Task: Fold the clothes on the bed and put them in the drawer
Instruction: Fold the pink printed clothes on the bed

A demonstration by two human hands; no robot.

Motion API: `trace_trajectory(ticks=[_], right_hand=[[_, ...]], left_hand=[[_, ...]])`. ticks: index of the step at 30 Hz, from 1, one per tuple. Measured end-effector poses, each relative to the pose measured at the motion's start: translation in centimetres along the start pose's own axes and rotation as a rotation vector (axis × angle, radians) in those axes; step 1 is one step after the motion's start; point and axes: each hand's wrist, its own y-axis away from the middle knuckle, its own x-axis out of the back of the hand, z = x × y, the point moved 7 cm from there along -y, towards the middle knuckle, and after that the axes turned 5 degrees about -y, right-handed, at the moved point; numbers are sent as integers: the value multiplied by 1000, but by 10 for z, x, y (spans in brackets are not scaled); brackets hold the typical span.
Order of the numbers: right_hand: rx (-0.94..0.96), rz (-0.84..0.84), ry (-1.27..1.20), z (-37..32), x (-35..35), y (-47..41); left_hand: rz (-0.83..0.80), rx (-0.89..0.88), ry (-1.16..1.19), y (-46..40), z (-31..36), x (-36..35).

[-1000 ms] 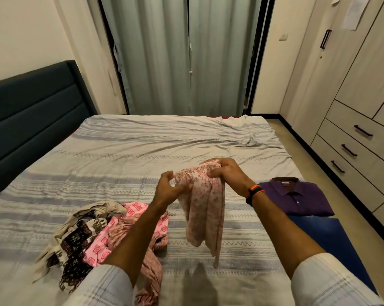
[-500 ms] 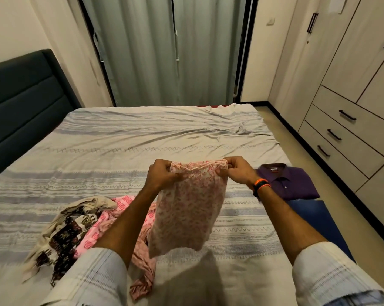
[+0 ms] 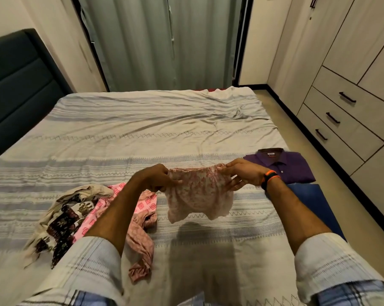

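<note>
A small pink floral garment [image 3: 198,193] hangs spread out above the bed [image 3: 142,133]. My left hand [image 3: 156,177] pinches its waistband at the left end and my right hand [image 3: 242,174] pinches the right end. To the left lies a loose heap: a cream and dark brown patterned cloth [image 3: 65,217] and a pink square-print garment [image 3: 147,206]. A folded purple shirt [image 3: 286,166] lies at the bed's right edge, with a folded blue garment [image 3: 314,204] just in front of it.
A wardrobe with three shut drawers [image 3: 341,120] stands along the right wall, across a narrow strip of floor. A dark padded headboard [image 3: 16,85] is on the left. Grey curtains [image 3: 160,40] hang behind the bed.
The pink floral garment went from hanging bunched and long to being stretched wide by its waistband between both hands. My hands moved apart and lower, closer to the bed.
</note>
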Motion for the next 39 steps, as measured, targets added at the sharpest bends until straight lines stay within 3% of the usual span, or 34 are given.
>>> trace_trajectory(ticks=[5,11,17,23,30,39], right_hand=[[-21,15,-7,4,9,-8],[73,196,-19,2,17,-36],[304,356,7,-20,35,-53],[476,404,-67,-25,41,-44],[293,264,-85,66,18,-49],[-116,104,26,240,-53,-25]], left_hand=[[-106,43,129,1,9,-9],[153,-10,219,-24,17,-6],[434,-168,185,-33,34,18],[535,-256,154,-37,42,20],[391,-213,79,-41,-4,-48],[-25,18,-15,-32,-115,-202]])
